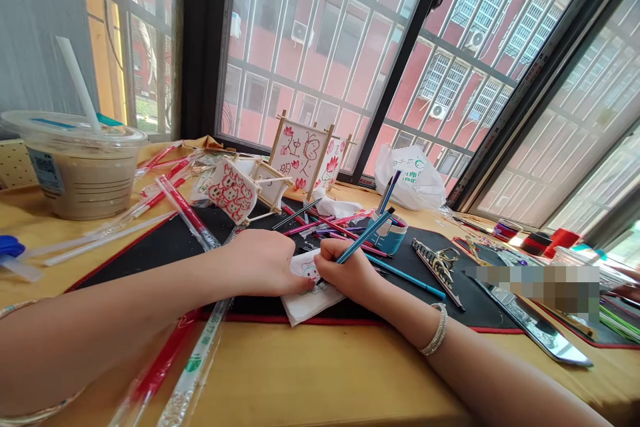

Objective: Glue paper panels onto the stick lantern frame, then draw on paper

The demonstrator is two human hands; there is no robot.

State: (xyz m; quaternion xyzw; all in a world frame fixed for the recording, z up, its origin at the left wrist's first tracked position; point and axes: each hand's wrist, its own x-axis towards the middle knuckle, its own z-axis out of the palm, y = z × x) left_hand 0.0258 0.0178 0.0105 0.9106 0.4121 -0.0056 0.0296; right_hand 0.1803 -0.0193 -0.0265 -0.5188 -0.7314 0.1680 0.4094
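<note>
My right hand (347, 270) is closed around a blue pen (367, 235), its tip down on a small white cloth or paper (310, 303) that bears a pink and blue drawing. My left hand (265, 263) lies at the left edge of this white piece, thumb pressed on it beside the pen tip; its other fingers are curled and mostly hidden. Beneath both is a black mat (155, 260) with a red border. Just behind my right hand stands a blue and white cup (389, 235) holding pens, with several loose pens beside it.
Small stick-framed drawn panels (295, 153) stand behind the mat. A drink cup (83, 167) is at the left, near red plastic-wrapped strips (187, 210). To the right lie a phone (540, 327) and a spiral-edged item (435, 267); a white bag (410, 177) sits by the window. Another person's hand shows far right.
</note>
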